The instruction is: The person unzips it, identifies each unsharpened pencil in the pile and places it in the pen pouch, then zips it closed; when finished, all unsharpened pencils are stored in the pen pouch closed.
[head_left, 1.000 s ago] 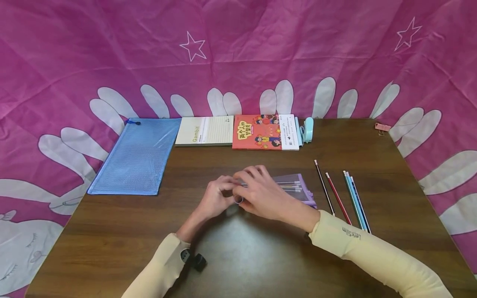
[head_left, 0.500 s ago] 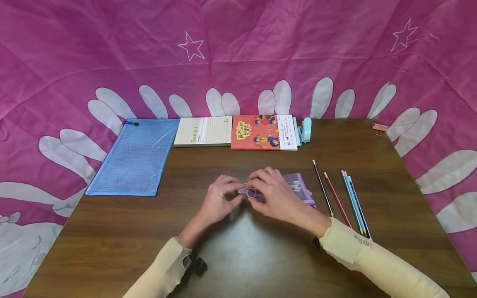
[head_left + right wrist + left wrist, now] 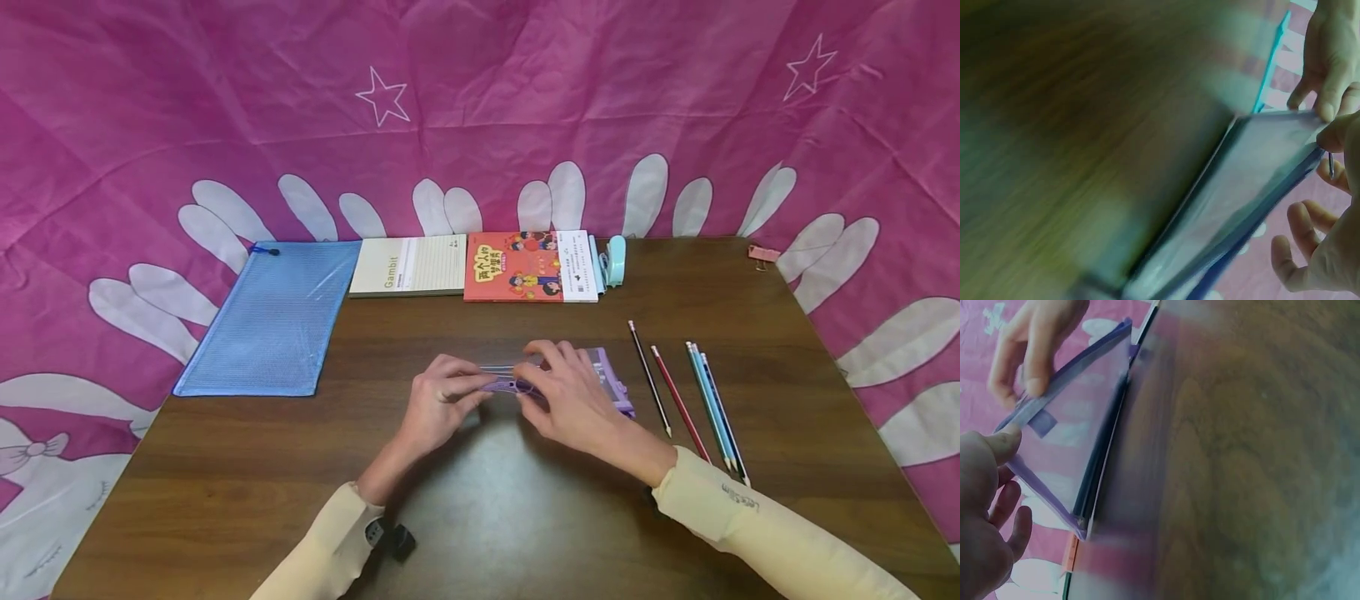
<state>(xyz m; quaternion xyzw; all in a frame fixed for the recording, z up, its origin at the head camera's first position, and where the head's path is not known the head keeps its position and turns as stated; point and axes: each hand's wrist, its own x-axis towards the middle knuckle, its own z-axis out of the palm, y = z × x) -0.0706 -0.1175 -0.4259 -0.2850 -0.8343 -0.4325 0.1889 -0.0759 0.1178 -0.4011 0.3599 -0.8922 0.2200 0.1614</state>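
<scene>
My left hand [image 3: 438,400] pinches the left end of a clear purple zip pouch [image 3: 600,372] while my right hand [image 3: 570,396] pinches its zipper pull [image 3: 510,386], the pouch lying at the middle of the brown table [image 3: 525,517]. To its right lie four pencils [image 3: 693,396]. Along the far edge sit a blue mesh pouch [image 3: 273,321], a notepad [image 3: 411,265] marked "Gambit", and a red booklet [image 3: 525,267].
</scene>
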